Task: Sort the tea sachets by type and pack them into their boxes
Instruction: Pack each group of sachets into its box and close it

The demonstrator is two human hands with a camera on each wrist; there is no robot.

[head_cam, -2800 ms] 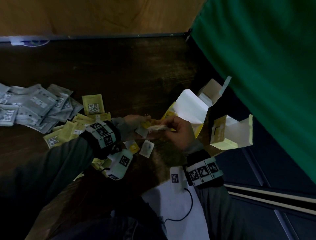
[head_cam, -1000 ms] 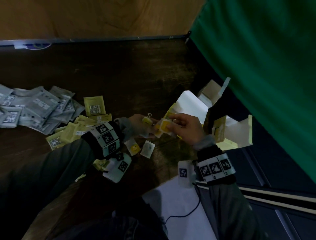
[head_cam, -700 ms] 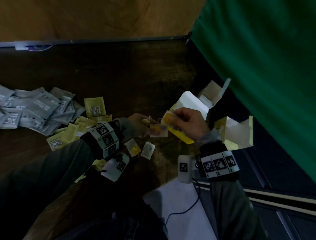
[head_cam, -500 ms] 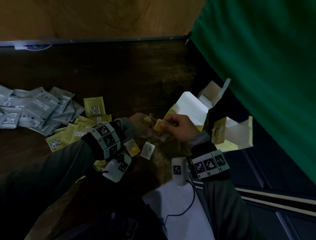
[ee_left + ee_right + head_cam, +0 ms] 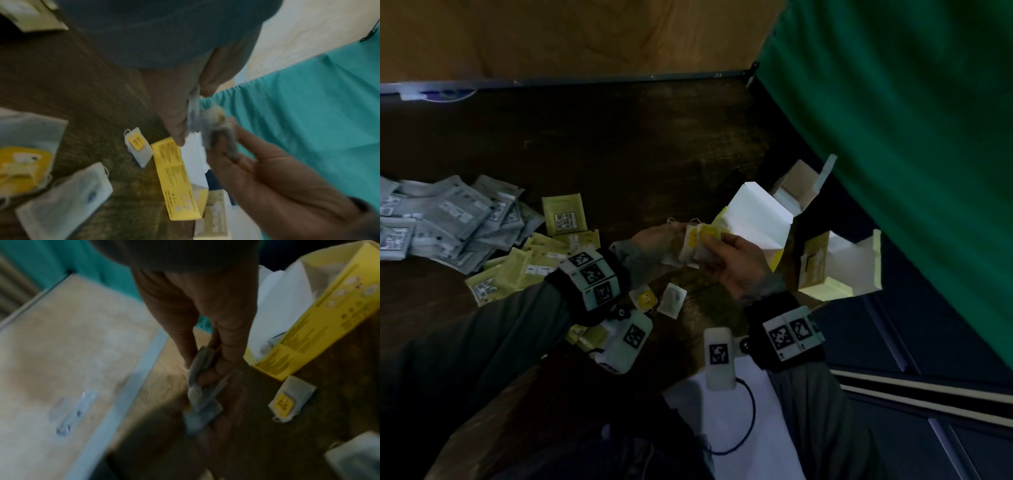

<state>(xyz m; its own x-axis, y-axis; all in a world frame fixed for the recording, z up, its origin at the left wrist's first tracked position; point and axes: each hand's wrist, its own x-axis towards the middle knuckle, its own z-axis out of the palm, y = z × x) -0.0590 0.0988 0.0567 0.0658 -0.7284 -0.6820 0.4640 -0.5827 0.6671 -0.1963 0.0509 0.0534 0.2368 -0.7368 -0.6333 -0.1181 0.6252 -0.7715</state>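
Above the dark table's front edge both hands meet on a small stack of tea bags (image 5: 693, 248) with yellow tags. My left hand (image 5: 669, 236) pinches the stack from the left, and my right hand (image 5: 714, 251) grips it from the right with thumb on top. The left wrist view shows the left fingers (image 5: 179, 125) on the blurred bags (image 5: 196, 112). In the right wrist view the same bags (image 5: 200, 386) hang from the right hand (image 5: 205, 368). An open yellow box (image 5: 756, 219) lies just behind the hands. Two loose tea bags (image 5: 671, 299) lie below them.
A heap of grey sachets (image 5: 448, 219) and a heap of yellow-green sachets (image 5: 530, 267) lie to the left. A pale yellow open box (image 5: 822, 267) and a brown open box (image 5: 798, 185) sit at the right edge, by a green curtain (image 5: 911, 171).
My right hand rose toward the yellow box with a bag, then came back down to the left hand. Both hands now hold the stack together.
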